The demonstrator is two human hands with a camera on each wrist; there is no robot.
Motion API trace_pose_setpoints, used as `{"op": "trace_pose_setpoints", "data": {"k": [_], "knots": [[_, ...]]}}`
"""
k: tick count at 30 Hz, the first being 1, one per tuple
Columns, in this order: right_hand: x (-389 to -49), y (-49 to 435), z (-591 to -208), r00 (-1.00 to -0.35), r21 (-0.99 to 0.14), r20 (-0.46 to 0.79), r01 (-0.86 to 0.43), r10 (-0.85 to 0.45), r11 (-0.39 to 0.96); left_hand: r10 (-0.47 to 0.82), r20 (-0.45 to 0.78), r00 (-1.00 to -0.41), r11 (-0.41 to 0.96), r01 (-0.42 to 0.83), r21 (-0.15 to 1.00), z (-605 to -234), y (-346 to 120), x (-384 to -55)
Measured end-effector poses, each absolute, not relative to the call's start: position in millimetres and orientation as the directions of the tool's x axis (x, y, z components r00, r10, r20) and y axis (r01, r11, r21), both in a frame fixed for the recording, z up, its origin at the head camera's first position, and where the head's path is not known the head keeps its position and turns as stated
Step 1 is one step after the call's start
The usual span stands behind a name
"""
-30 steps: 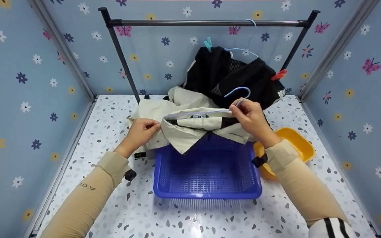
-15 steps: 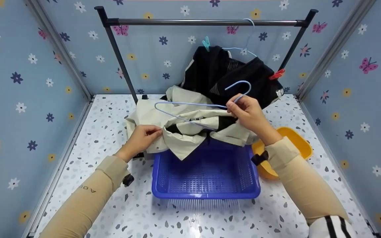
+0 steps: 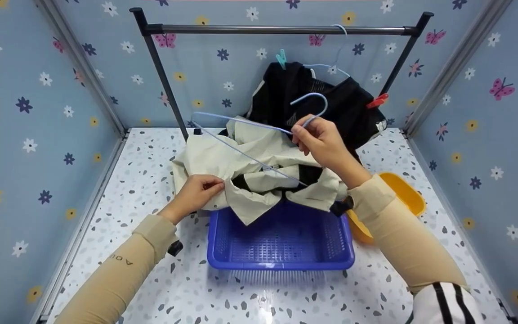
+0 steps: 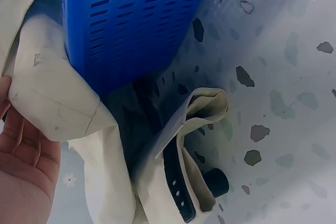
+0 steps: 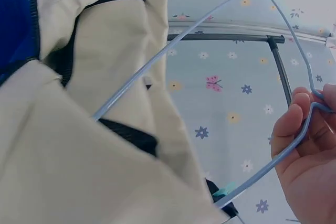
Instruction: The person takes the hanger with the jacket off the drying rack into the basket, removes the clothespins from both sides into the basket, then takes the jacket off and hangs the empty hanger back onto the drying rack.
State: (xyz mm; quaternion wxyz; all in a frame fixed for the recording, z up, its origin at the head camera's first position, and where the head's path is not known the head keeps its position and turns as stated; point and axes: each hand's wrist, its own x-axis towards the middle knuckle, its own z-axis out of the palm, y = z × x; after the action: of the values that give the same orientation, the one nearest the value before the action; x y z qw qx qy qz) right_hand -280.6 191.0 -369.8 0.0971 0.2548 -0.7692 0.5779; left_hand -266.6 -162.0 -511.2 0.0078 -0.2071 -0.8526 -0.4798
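Note:
A pale beige jacket (image 3: 205, 155) lies bunched over the back of the blue basket (image 3: 281, 266), its collar facing front. At the left side of the collar, my left hand (image 3: 195, 192) pinches the fabric between thumb and fingers. In the left wrist view a sleeve cuff (image 4: 210, 100) hangs beside the basket. My right hand (image 3: 324, 141) grips a blue wire hanger (image 5: 147, 66) at the neck below its hook. The hanger's left end is raised above the jacket; its lower bar slants down into the neck opening, where the right end is hidden in the cloth.
Behind stands a dark metal rack (image 3: 241, 30). A black garment (image 3: 358, 112) hangs on it from another blue hanger, with a teal clothespin (image 3: 281, 59) and a red clothespin (image 3: 378, 101). A yellow tub (image 3: 403, 193) sits right of the basket, partly behind my right arm.
My right hand has moved up and left; the hanger's left end has come out of the collar and risen, tilting the hanger. My left hand has shifted slightly toward the front, still pinching the jacket.

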Motion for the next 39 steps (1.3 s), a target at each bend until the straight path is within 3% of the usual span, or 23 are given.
{"op": "trace_pose_setpoints", "data": {"k": [9,17,33,39], "knots": [[-290,169,-352,-0.872,-0.898,0.367,-0.423,-0.323,0.122,0.365,0.185,-0.912,0.484,0.356,0.799,-516,-161,-267],[-297,155,-334,-0.911,-0.940,0.310,-0.336,-0.273,0.055,0.399,0.205,-0.894,0.517,0.404,0.755,-520,-160,-267],[-319,132,-306,-0.887,-0.898,0.382,-0.423,-0.262,0.123,0.452,0.195,-0.870,0.563,0.448,0.695,-524,-158,-265],[-327,126,-302,-0.883,-0.868,0.402,-0.452,-0.242,0.208,0.463,0.208,-0.862,0.563,0.467,0.682,-529,-158,-265]]}}
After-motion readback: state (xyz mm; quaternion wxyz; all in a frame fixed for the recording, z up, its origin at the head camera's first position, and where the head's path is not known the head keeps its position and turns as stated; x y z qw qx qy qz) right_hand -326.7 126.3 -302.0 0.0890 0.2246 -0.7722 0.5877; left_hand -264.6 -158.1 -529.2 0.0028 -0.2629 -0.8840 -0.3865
